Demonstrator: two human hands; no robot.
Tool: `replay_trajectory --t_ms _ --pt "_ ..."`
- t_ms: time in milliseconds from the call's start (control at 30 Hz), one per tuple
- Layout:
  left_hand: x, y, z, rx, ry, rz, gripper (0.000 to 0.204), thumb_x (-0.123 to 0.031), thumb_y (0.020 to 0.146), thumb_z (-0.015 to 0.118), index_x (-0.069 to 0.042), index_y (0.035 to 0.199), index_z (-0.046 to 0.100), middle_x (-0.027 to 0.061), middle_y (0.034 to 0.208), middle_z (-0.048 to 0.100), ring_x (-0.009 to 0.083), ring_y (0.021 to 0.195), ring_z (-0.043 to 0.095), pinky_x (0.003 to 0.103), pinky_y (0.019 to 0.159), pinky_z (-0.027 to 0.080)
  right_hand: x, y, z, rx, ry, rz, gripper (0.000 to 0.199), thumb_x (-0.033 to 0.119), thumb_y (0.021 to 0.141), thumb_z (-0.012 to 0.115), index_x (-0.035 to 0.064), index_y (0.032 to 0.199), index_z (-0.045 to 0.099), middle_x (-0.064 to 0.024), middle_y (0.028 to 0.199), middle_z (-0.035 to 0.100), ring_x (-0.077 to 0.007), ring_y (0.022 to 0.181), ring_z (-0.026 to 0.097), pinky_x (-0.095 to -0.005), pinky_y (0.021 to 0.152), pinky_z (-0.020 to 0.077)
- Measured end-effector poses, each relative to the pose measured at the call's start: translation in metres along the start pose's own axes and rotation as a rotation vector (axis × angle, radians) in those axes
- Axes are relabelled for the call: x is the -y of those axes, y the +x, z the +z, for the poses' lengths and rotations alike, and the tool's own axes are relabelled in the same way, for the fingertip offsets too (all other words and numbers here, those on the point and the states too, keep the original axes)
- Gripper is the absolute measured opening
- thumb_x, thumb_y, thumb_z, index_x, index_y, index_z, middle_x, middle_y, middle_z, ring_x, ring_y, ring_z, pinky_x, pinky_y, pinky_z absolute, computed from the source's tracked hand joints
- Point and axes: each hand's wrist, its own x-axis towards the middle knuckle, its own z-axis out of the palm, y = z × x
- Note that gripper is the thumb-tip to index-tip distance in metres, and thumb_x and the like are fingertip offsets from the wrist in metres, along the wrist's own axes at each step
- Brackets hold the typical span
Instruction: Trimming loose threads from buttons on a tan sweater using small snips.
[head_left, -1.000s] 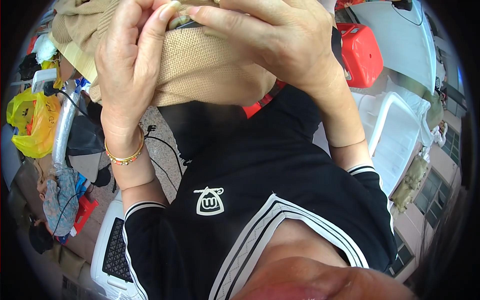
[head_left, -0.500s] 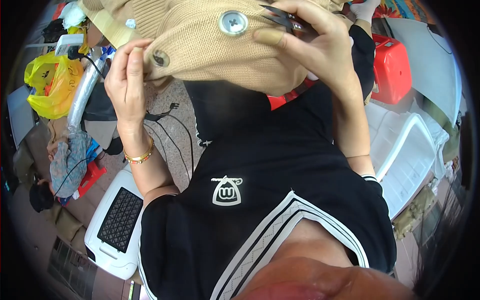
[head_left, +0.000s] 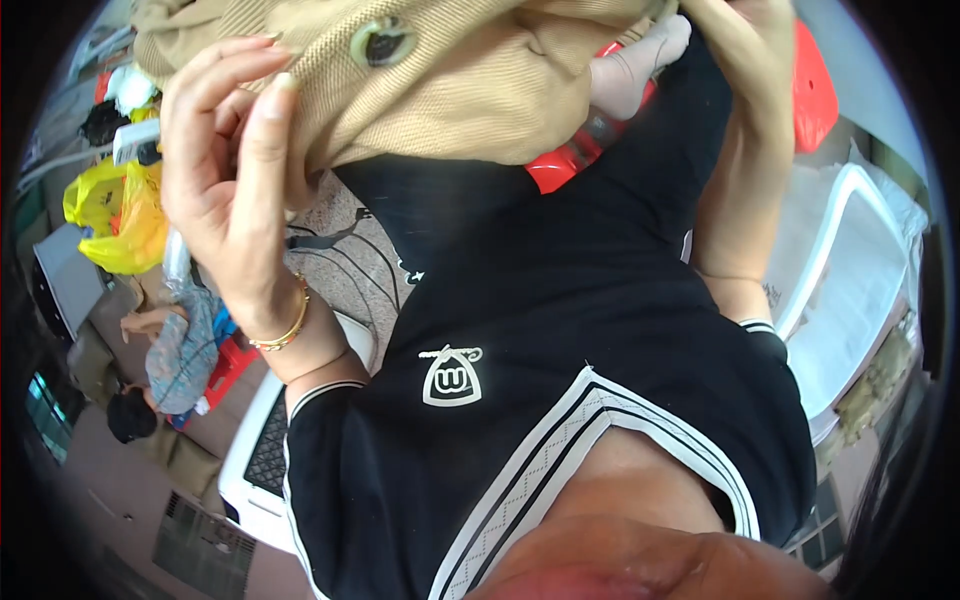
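Observation:
A tan knit cardigan with a round, pale-rimmed, dark-centred button spreads across the top of the view, over my lap. My left hand is at its left edge, fingers curled against the knit and the thumb raised along the near side. Thumb and index tips stand a little apart, with cloth bunched under the palm. Beyond the cardigan's right side, my right hand is cut off by the top edge. Its fingers are hidden, so what they hold cannot be seen.
A pale-socked foot and something red show beside the cardigan. To the right are a red plastic stool and a clear bin. Leftward lie a yellow bag, black cords, a white appliance and a person.
My right hand has gone up and right, mostly out of view; the dark scissors-like tool it held no longer shows. My left hand's pinch has loosened. The cardigan has shifted, uncovering the foot.

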Motion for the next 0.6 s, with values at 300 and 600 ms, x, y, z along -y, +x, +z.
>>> replay_trajectory --t_ms 300,600 --pt "0.016 0.005 0.006 0.07 0.425 0.185 0.03 -0.012 0.075 0.085 -0.01 0.103 0.076 0.0126 0.135 0.05 0.0166 0.092 0.062 0.029 0.085 0.048 -0.027 0.003 0.042 -0.135 -0.09 -0.087 0.018 0.012 0.086 0.074 -0.0022 0.097 0.07 -0.0065 0.077 0.066 -0.0107 0.072 0.06 -0.0259 0.065 0.0481" --pt "-0.008 0.013 0.019 0.127 0.703 0.271 0.021 -0.007 0.072 0.085 -0.008 0.091 0.078 0.0086 0.109 0.071 0.0219 0.099 0.062 0.032 0.087 0.048 0.003 -0.023 0.046 -0.147 -0.15 -0.272 0.038 -0.004 0.083 0.063 -0.0012 0.12 0.063 -0.0058 0.091 0.061 -0.0089 0.071 0.055 -0.0208 0.064 0.0459"
